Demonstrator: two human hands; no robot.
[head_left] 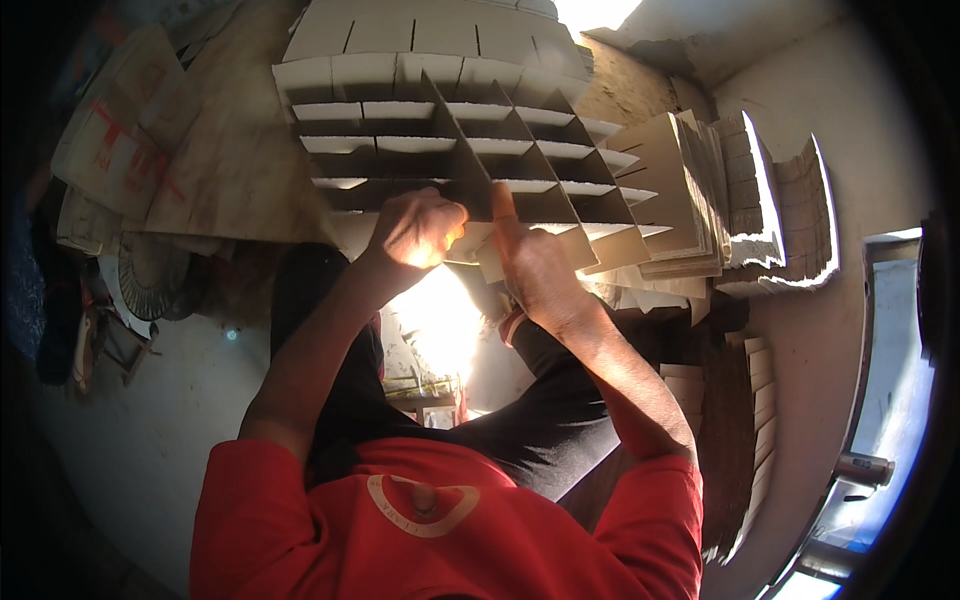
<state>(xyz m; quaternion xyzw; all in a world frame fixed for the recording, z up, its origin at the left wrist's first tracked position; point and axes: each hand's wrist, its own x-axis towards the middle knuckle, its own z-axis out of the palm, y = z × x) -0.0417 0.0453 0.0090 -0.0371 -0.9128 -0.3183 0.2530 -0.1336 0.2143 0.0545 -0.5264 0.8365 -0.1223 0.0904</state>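
Note:
A cardboard divider grid (520, 150), made of slotted strips crossing one another, lies in front of me on the work surface. At its near edge, my left hand (418, 230) is closed, thumb toward the grid; what its fingers hold is hidden. Just to the right, my right hand (540, 265) is closed on the near end of a long cardboard strip (455, 135), its index finger stretched up along it. That strip runs away from me across the grid and stands higher than the crosswise strips at its far end.
Behind the grid lie more slotted cardboard sheets (410, 30). Stacks of cardboard strips (690, 190) stand at the right, beside torn-edged bundles (800, 220) near the wall. A flattened printed carton (125, 130) is at the left. Bright light falls between my knees.

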